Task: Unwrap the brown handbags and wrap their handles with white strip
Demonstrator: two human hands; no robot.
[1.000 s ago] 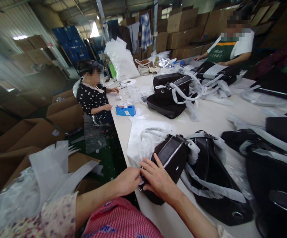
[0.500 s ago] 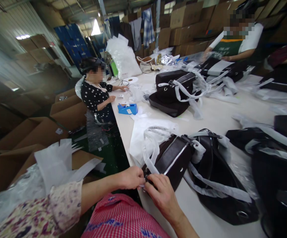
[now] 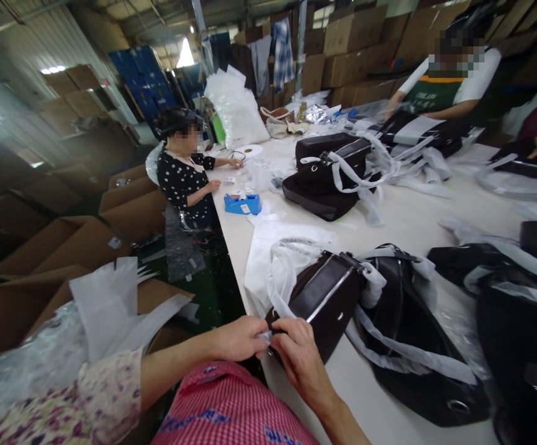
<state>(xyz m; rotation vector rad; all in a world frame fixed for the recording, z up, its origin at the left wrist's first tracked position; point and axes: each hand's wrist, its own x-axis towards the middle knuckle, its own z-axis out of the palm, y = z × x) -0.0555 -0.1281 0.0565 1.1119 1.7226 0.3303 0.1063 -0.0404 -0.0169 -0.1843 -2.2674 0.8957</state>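
At six o'clock in our view, our left hand [image 3: 243,338] is curled nearly closed, pinching a scrap of translucent wrap [image 3: 264,337]. Our right hand [image 3: 301,355] bends its fingers at the near end of a black handbag [image 3: 328,300], which lies at two o'clock from both hands; the fingertips are hard to make out, so we cannot tell what they grip. At three o'clock lies a second black handbag [image 3: 411,321]; beyond it, the right edge cuts off a third bag [image 3: 518,346].
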